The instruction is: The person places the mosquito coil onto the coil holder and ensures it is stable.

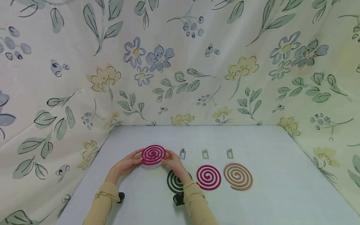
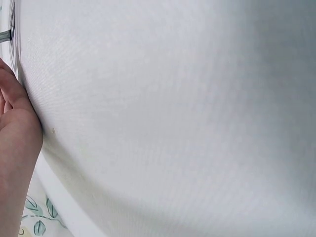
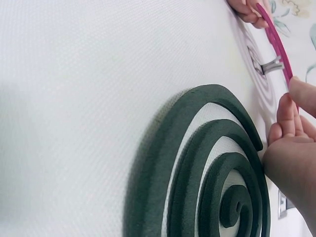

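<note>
A magenta spiral mosquito coil (image 1: 153, 154) is held level above the table between both hands. My left hand (image 1: 127, 164) grips its left edge, and my right hand (image 1: 173, 162) pinches its right edge between thumb and fingers. Under the coil, the right wrist view shows a small metal coil stand (image 3: 271, 65), its upright tip close to the coil; whether they touch I cannot tell. A dark green coil (image 1: 171, 184) lies flat beneath my right forearm, which partly covers it. The left wrist view catches only the hand's edge and part of the stand (image 2: 5, 35).
Another magenta coil (image 1: 208, 177) and a brown coil (image 1: 238, 176) lie flat to the right. Behind them stand three small metal stands (image 1: 182, 153) in a row, two of them farther right (image 1: 205, 154). Floral cloth (image 1: 180, 78) hangs around the white table (image 1: 281, 162).
</note>
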The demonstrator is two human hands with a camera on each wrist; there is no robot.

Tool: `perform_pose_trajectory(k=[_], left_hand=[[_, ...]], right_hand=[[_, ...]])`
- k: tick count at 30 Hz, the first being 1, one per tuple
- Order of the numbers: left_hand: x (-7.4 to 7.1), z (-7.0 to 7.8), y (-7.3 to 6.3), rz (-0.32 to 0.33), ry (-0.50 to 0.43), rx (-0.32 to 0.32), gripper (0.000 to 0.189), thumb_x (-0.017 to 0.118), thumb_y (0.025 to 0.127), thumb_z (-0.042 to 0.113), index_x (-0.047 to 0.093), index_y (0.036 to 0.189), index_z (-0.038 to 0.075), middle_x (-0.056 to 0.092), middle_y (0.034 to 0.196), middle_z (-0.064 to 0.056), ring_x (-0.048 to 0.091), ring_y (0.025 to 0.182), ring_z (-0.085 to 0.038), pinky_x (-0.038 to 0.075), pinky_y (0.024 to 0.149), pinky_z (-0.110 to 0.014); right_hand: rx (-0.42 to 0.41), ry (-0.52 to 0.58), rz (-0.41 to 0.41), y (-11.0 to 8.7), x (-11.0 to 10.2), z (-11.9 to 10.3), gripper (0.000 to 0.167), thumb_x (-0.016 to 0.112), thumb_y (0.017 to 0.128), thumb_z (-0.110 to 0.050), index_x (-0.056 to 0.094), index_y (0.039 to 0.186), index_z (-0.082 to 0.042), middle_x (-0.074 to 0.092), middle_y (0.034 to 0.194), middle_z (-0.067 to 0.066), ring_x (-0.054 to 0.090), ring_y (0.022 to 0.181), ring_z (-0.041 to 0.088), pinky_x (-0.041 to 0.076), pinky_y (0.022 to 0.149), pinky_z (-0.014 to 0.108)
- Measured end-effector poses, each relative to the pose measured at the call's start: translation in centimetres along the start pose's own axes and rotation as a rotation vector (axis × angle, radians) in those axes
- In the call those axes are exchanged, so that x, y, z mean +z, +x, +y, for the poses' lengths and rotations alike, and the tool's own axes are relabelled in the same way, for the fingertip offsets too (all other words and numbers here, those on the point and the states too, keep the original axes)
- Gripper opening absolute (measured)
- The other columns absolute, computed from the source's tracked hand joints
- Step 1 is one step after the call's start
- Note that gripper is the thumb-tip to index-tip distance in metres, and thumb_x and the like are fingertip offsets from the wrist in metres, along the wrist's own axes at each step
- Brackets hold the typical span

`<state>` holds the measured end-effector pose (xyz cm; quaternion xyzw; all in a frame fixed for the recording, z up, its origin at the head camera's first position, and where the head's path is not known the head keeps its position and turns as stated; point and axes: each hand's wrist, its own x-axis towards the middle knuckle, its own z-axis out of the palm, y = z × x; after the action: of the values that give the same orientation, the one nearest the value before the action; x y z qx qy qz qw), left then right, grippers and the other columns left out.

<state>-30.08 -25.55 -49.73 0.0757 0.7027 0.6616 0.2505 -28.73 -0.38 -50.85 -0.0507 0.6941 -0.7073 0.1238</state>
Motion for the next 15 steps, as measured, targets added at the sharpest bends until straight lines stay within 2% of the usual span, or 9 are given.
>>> perform_pose_trajectory(k=[15], left_hand=[[-0.04, 0.03, -0.02, -0.011, -0.028, 0.006, 0.067, 0.049, 0.098, 0.009, 0.008, 0.151, 0.001, 0.063, 0.103, 0.015, 0.055, 0.095, 0.003, 0.044, 0.086, -0.013]], right_hand=[[-0.011, -0.005, -0.006, -0.39, 0.04, -0.34, 0.059, 0.062, 0.088, -0.001, 0.036, 0.141, 0.004, 0.050, 0.090, 0.003, 0.046, 0.073, 0.008, 0.040, 0.064, 0.019]])
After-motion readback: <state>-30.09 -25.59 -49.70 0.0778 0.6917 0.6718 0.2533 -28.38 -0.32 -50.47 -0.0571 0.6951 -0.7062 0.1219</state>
